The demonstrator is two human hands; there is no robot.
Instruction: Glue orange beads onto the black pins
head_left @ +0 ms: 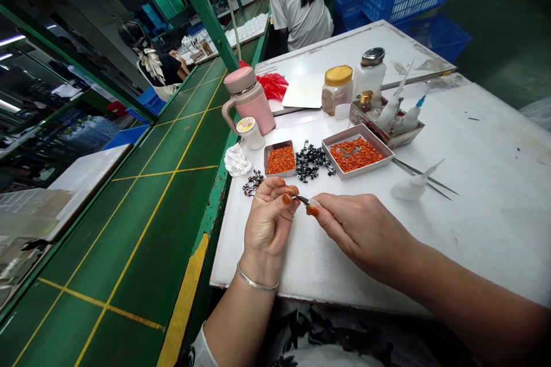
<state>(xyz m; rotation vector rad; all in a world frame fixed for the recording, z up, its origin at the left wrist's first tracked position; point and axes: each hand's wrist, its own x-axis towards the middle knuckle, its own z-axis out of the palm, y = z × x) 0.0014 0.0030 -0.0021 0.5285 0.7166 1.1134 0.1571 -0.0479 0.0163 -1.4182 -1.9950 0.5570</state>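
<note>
Tool (305, 200), R hand (357, 223); tip (297, 197) unclear @ L hand (268, 218)

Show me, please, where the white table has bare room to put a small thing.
The widest bare patch of the table lies right of the tweezers and loose bottle, except small dark bits. A smaller one lies between left hand and right hand, toward the near edge. Beyond the hands it is crowded: small tray, black pieces, large tray, mug, box.

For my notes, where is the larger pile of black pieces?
In the head view, the black pile lies just right of centre, between the small left tray and large right tray.
</note>
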